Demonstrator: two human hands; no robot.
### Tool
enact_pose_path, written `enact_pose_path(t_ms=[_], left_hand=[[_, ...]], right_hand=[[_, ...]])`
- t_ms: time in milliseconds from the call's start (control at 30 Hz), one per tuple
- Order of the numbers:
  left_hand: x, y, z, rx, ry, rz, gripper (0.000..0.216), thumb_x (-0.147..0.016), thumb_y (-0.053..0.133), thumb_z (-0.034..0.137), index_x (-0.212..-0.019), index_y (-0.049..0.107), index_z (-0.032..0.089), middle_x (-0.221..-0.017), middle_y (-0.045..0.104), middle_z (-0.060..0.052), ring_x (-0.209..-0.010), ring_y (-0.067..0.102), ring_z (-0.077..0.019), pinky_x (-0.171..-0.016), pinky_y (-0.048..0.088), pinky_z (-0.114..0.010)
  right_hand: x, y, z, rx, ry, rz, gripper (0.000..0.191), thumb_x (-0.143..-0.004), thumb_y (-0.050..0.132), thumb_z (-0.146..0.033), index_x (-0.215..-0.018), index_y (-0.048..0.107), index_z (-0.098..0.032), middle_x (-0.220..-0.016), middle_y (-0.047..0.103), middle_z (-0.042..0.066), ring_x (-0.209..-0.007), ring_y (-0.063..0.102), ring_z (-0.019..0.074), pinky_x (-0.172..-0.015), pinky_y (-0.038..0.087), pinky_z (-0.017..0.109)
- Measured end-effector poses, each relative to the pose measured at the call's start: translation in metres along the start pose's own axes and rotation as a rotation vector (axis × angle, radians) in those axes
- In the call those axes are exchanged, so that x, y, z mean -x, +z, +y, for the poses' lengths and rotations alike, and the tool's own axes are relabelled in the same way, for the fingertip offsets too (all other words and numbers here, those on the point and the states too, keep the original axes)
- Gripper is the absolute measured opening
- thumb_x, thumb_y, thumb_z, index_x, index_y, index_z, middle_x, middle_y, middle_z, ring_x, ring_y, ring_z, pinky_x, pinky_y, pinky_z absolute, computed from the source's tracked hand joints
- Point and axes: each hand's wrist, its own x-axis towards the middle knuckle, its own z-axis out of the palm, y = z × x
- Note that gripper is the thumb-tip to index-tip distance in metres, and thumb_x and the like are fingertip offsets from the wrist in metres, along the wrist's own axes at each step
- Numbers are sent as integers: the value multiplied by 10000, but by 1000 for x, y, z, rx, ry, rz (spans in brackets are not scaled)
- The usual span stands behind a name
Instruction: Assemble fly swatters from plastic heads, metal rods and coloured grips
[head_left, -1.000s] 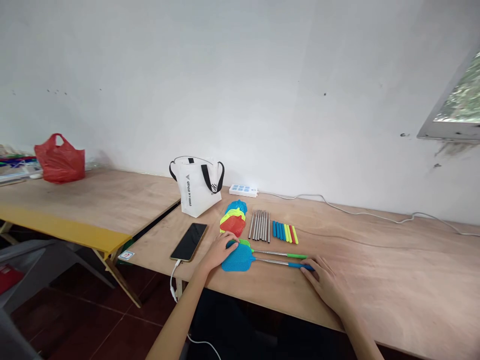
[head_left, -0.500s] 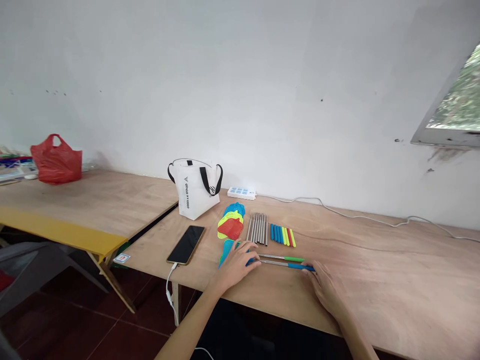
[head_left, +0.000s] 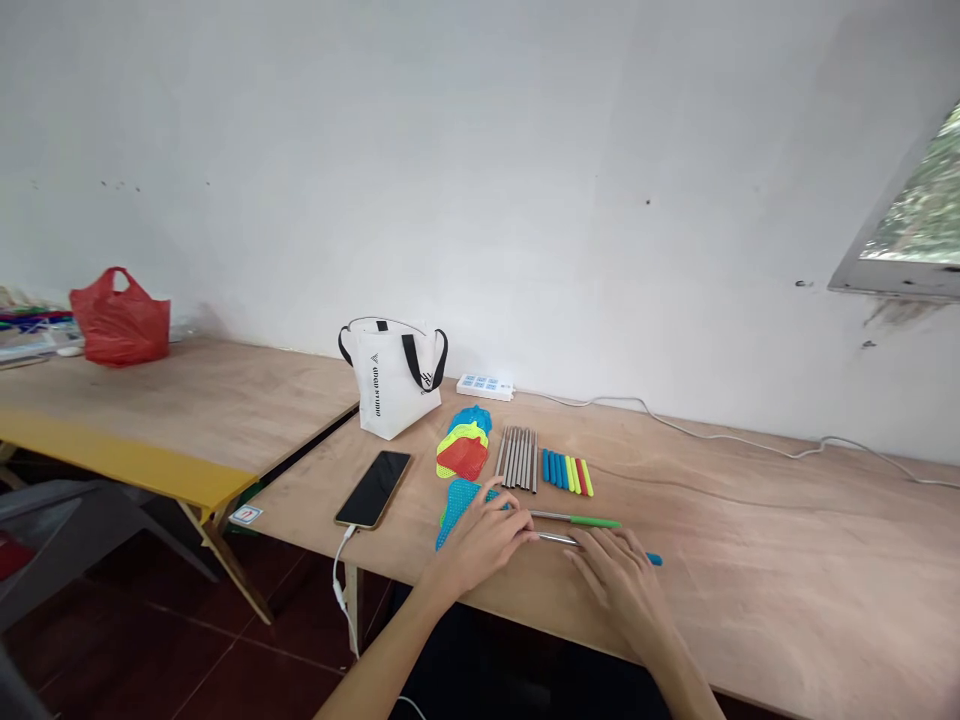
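A blue fly swatter [head_left: 454, 516] lies across the near part of the table, its mesh head at the left and its blue handle end [head_left: 655, 559] at the right. My left hand [head_left: 484, 535] is closed around the neck, covering part of the head. Fingers of my right hand [head_left: 616, 570] wrap over the handle, with only its tip showing beyond them. Just behind lies a second swatter with a green handle [head_left: 595, 521]; its head is mostly hidden under the blue one.
Farther back lie blue, yellow and red swatter heads [head_left: 463, 457], several metal tubes [head_left: 517, 460] and several coloured grips [head_left: 568, 472]. A charging phone [head_left: 373, 488], a white bag [head_left: 395, 385] and a power strip [head_left: 485, 386] stand around them. A red bag [head_left: 121, 320] sits on the left table.
My right hand has shifted left along the blue swatter from the handle's end. The handle has swung slightly nearer to me, away from the green one.
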Motion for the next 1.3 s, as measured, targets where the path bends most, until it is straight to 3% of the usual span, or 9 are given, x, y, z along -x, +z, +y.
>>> enact_pose_path(t_ms=[133,267,433,533,667,867,1100,1200,1300], left_hand=[[-1,-4,9,3,27,23,269,-1071,405,294,-941,639,273,-872,691,3,-962,648,-198,-1174,332,-521],[-1,-12,5,-15,46,7,299,-1083,373,328,-993,655,284,-891,701,7,-946,655,-195,-1183,307,-526],[5,-37,-18,-74,37,-18,318,-1086,390,331,-944,669,272,-923,721,20,-944,640,-184,-1137,323,-473],[11,-48,-33,-76,8,6,306,-1081,419,326,-921,672,262,-941,730,33,-922,622,-173,-1097,330,-442],[14,-48,-34,-82,0,51,282,-1074,453,332,-914,664,236,-913,710,24,-913,602,-165,-1061,337,-400],[13,-40,-21,-117,-65,45,274,-1054,505,371,-879,654,222,-902,712,25,-863,600,-159,-1023,315,-396],[11,-41,-21,-93,-12,96,358,-1079,451,377,-873,710,238,-875,754,49,-808,593,-140,-952,295,-365],[12,-44,-22,-97,9,120,354,-1075,462,386,-891,727,239,-862,761,38,-797,590,-142,-965,296,-363],[14,-47,-24,-116,36,130,324,-1071,475,371,-913,729,246,-860,760,38,-819,601,-142,-1000,282,-373]], right_hand=[[-11,-3,-19,4,-3,44,368,-1067,358,-383,-1055,716,-299,-948,756,57,-848,692,225,-822,475,360],[-17,-11,-16,-5,-36,32,378,-1070,360,-382,-1019,728,-311,-916,761,43,-809,682,215,-767,449,334],[-8,-24,27,19,-1,-10,460,-1066,332,-465,-957,748,-303,-930,772,51,-847,666,217,-798,424,348],[0,-33,63,79,86,82,534,-1037,337,-582,-872,749,-286,-828,760,51,-781,650,211,-831,415,374],[7,-41,87,40,53,135,509,-1035,378,-575,-891,755,-264,-814,755,26,-733,658,178,-796,431,343],[7,-44,83,-19,78,115,520,-1014,417,-595,-799,747,-256,-739,724,19,-666,660,169,-720,457,319],[4,-52,75,-58,143,113,550,-987,417,-650,-796,759,-264,-735,727,32,-658,663,187,-688,484,317],[4,-56,70,-88,192,46,566,-972,401,-684,-821,772,-285,-731,736,33,-649,665,201,-627,489,305],[7,-60,68,-146,251,-46,536,-960,420,-686,-868,784,-303,-857,784,40,-758,721,232,-645,521,299]])
